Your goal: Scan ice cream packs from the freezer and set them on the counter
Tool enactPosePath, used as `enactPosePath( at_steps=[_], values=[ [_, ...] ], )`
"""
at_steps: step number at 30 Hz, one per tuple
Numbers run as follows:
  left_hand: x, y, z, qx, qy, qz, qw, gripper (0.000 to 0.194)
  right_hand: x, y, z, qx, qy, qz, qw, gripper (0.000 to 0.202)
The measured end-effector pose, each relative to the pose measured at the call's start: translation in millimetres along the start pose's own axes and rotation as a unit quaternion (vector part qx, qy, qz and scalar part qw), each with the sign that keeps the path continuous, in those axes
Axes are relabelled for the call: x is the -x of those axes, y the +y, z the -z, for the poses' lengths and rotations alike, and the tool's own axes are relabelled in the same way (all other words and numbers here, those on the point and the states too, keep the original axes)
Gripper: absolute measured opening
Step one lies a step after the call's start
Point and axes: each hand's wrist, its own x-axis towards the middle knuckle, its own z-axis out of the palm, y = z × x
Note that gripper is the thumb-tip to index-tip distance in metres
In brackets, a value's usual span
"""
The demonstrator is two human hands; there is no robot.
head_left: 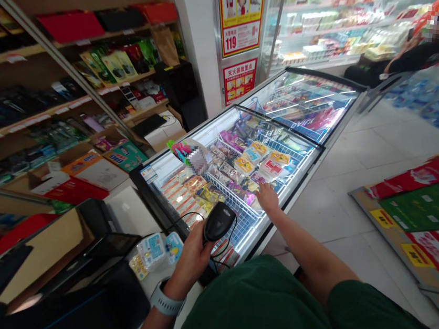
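Your left hand (194, 254) grips the scanner (220, 221) by its handle, likely for easy aiming; I cannot tell whether your right hand (268, 197), over the freezer (145, 194), grips anything.

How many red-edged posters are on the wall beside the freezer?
2: a larger poster reading 119, and a smaller poster directly below it. Any higher up would be out of view.

White light shines from the display fridge (329, 37); glare streaks the far end of the freezer glass (309, 101). Shelves (58, 47) beyond its left edge are dimmer; bottles (428, 104) past its far right corner look blurred and stretched, and mosaic patches hide two spots.
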Motion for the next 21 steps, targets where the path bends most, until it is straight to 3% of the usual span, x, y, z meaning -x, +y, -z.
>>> enactPosePath(
  at_steps=[12, 17, 21],
  values=[
    [7.6, 8.6, -2.6, 0.017, 0.007, 0.002, 1.000, 0.046, 35.5, -69.2, 0.7, -0.064, 0.014, 0.160, 0.985, 0.037],
    [14.7, 10.5, -2.3, 0.016, 0.014, -0.011, 1.000, 0.049, 41.4, -105.8, 7.7, -0.190, -0.025, 0.267, 0.944, 0.035],
    [20.9, 17.7, -1.1, 0.027, 0.004, -0.018, 0.999, 0.047, 55.9, -141.0, 14.5, -0.238, -0.047, 0.302, 0.922, 0.034]
  ],
)
